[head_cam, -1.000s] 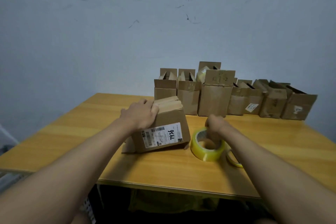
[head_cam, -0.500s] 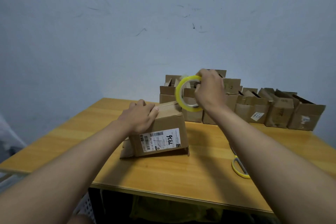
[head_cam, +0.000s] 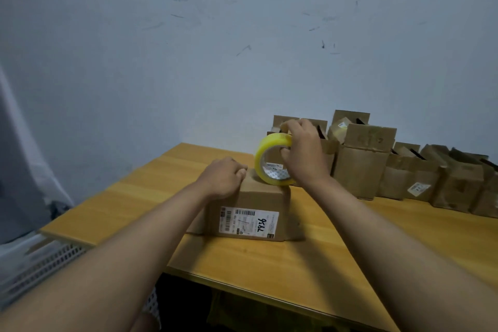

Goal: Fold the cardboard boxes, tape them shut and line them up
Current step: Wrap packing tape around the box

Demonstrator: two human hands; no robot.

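A small cardboard box with a white shipping label on its front stands near the middle of the wooden table. My left hand rests on the box's top left, fingers curled over the closed flaps. My right hand grips a yellow roll of clear tape, held upright with its lower edge touching the top of the box at the back right.
A row of several folded cardboard boxes stands along the wall at the back right of the table. The table's front edge runs close below my arms. A perforated white surface lies lower left, beside the table.
My right hand lifted the tape roll off the table, carried it up and brought it down onto the box top. My left hand stayed on the box. The view shifted left.
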